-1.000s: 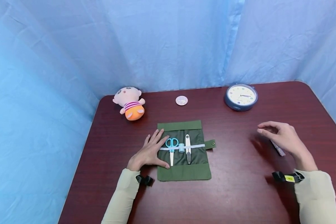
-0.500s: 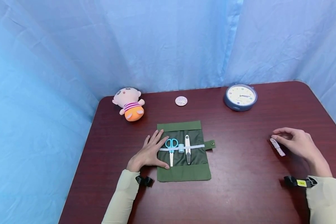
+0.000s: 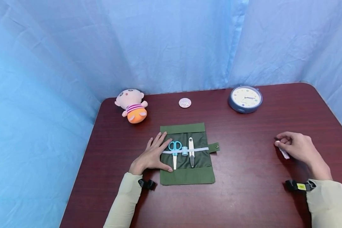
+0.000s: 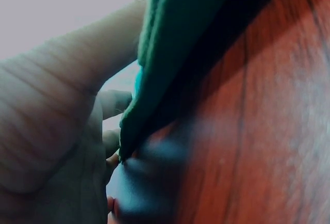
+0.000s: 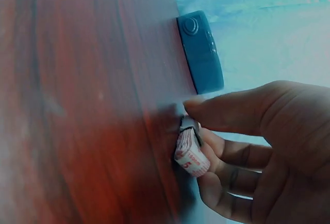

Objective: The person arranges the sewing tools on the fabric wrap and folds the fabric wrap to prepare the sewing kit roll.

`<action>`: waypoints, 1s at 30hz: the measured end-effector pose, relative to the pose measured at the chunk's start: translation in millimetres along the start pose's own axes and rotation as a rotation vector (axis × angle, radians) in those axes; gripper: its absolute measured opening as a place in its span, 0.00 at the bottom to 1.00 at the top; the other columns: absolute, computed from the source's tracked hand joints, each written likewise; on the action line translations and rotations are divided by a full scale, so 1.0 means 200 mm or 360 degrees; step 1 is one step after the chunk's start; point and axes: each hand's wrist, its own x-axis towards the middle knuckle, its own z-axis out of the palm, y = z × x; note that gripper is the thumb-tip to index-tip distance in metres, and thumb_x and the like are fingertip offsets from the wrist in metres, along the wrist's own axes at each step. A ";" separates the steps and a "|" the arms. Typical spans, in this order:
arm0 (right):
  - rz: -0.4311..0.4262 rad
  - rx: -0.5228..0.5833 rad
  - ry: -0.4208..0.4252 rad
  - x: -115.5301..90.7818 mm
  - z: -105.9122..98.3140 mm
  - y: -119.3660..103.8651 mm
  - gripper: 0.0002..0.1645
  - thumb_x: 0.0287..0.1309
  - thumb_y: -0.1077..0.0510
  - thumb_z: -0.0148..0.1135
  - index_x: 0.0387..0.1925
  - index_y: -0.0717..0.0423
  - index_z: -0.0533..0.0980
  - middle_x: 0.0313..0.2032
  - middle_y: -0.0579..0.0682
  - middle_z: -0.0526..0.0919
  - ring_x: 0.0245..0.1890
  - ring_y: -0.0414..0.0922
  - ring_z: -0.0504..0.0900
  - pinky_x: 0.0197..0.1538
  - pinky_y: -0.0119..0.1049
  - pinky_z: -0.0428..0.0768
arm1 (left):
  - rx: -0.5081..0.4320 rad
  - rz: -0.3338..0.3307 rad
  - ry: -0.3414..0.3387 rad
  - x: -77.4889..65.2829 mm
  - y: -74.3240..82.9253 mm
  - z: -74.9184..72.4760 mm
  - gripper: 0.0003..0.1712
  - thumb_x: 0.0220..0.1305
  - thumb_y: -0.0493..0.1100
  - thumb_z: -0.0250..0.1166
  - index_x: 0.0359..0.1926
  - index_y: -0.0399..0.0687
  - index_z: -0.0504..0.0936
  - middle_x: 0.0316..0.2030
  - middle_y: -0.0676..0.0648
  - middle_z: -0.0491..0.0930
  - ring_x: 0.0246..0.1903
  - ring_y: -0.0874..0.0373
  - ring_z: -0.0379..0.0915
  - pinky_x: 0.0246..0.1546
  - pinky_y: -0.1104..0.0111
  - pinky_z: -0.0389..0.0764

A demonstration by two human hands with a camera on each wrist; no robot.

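Observation:
My left hand [image 3: 152, 156] lies spread on the left edge of an unfolded green fabric tool roll [image 3: 188, 176]. A white elastic strap [image 3: 200, 148] across the roll holds blue-handled scissors [image 3: 175, 154], a small light-blue cylinder [image 3: 184, 150] and a slim white-and-grey tool [image 3: 191, 152]. Far to the right, my right hand [image 3: 300, 150] pinches a folded tape measure [image 3: 285, 154] at the tabletop. In the right wrist view the tape measure [image 5: 192, 157] shows red numbers and a dark band, with thumb and curled fingers about it. The left wrist view shows the roll's edge [image 4: 180, 38] beside the palm.
A plush doll [image 3: 132, 106] lies at the back left of the dark red table [image 3: 231, 199]. Near the back edge are a round shiny disc [image 3: 185, 103] and a blue round clock [image 3: 245, 99]. Blue curtains [image 3: 171, 47] hang behind the table. A snap tab [image 3: 214, 147] sticks out from the roll's right side.
My right hand has moved right to the tape measure, and its fingers have curled onto it. The left hand and the tool roll have stayed in place.

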 end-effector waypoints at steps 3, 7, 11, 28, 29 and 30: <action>0.0034 -0.0011 0.0019 0.01 0.01 0.00 0.16 0.59 0.56 0.69 0.42 0.67 0.82 0.27 0.53 0.86 0.21 0.27 0.71 0.26 0.30 0.70 | 0.0000 0.0001 -0.0003 0.00 0.00 0.00 0.69 0.42 0.66 0.80 0.80 0.54 0.52 0.82 0.44 0.35 0.81 0.43 0.27 0.77 0.37 0.36; 0.0086 -0.0033 0.0049 0.03 0.01 -0.01 0.19 0.61 0.55 0.68 0.42 0.70 0.81 0.27 0.58 0.86 0.23 0.32 0.74 0.33 0.41 0.72 | 0.0001 -0.0001 -0.0005 0.00 0.00 0.00 0.69 0.42 0.66 0.79 0.80 0.54 0.53 0.82 0.44 0.35 0.81 0.43 0.27 0.77 0.37 0.36; 0.0142 -0.0025 0.0063 0.03 0.01 -0.02 0.20 0.62 0.54 0.66 0.41 0.71 0.81 0.27 0.61 0.86 0.24 0.37 0.76 0.40 0.52 0.69 | -0.0001 0.0001 0.0000 -0.01 0.00 0.00 0.69 0.42 0.66 0.80 0.79 0.53 0.53 0.82 0.43 0.36 0.81 0.42 0.28 0.77 0.37 0.37; -0.0213 0.0158 -0.0266 0.03 -0.07 0.15 0.21 0.62 0.68 0.64 0.57 0.60 0.79 0.45 0.57 0.80 0.31 0.26 0.72 0.32 0.25 0.69 | 0.0000 -0.0007 -0.0007 0.00 0.00 -0.01 0.69 0.43 0.66 0.79 0.80 0.54 0.52 0.82 0.44 0.35 0.81 0.43 0.27 0.77 0.37 0.36; -0.0234 0.0157 -0.0281 0.03 -0.07 0.16 0.22 0.61 0.70 0.64 0.57 0.61 0.79 0.45 0.56 0.79 0.31 0.27 0.71 0.32 0.25 0.69 | 0.0001 -0.0010 -0.0010 0.00 0.00 -0.01 0.69 0.43 0.66 0.79 0.80 0.54 0.52 0.82 0.44 0.35 0.81 0.43 0.27 0.77 0.37 0.36; -0.0253 0.0149 -0.0295 0.03 -0.08 0.16 0.23 0.59 0.71 0.64 0.57 0.61 0.79 0.46 0.56 0.78 0.31 0.27 0.71 0.32 0.24 0.69 | 0.0002 -0.0008 -0.0007 0.00 0.00 0.00 0.69 0.43 0.66 0.79 0.80 0.54 0.52 0.82 0.44 0.35 0.81 0.43 0.27 0.77 0.37 0.36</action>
